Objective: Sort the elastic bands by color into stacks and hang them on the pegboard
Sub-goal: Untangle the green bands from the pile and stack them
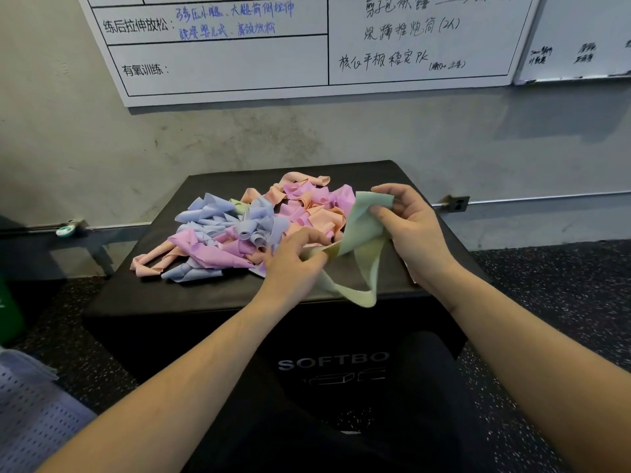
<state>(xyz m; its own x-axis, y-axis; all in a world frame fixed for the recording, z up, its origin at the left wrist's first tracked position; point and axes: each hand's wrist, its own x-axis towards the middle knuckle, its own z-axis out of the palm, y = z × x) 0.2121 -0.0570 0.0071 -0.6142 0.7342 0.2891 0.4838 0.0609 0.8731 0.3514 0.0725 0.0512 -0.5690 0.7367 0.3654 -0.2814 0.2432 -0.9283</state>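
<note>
A tangled pile of elastic bands (246,227) in blue, pink, peach and purple lies on top of a black soft box (205,295). A pale green band (362,233) is stretched between both hands at the pile's right side. My right hand (413,227) pinches its upper end between thumb and fingers. My left hand (297,257) grips its lower part at the pile's near edge. A loop of the green band hangs over the box's front edge. Another bit of green band (240,206) peeks out among the blue ones.
A whiteboard (307,46) with handwriting hangs on the grey wall behind the box. A perforated light panel (30,414) lies at the lower left on the speckled floor. A wall socket (456,203) sits to the right of the box.
</note>
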